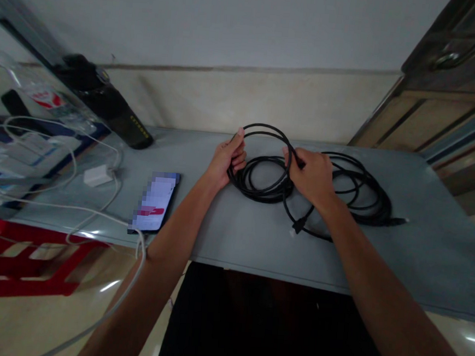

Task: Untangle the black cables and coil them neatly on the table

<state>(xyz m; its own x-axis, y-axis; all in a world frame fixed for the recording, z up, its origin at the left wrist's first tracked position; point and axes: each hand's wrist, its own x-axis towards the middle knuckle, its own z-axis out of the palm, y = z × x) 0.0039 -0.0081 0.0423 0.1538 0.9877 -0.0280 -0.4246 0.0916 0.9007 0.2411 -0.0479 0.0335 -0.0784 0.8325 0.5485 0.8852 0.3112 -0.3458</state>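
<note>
A black cable [261, 195] lies partly coiled on the grey table, with its upper loops raised between my hands. My left hand [227, 158] grips the left side of these loops, thumb on top. On the right side, my right hand [312, 174] is closed around the same loops; its fingertips are partly hidden. Below the right hand, a dark connector [298, 225] rests on the table. A second black coil [373, 202] lies to the right, partly behind my right wrist, with a cable end pointing right.
The grey table [241, 238] runs along a wall. Left of my forearm lie a phone [155, 202], a white adapter [98, 175] and white cables. A black bottle [121, 114] and a clear plastic bottle [58, 101] stand farther left. A red stool [29, 260] is below; a door handle [448, 60] is upper right.
</note>
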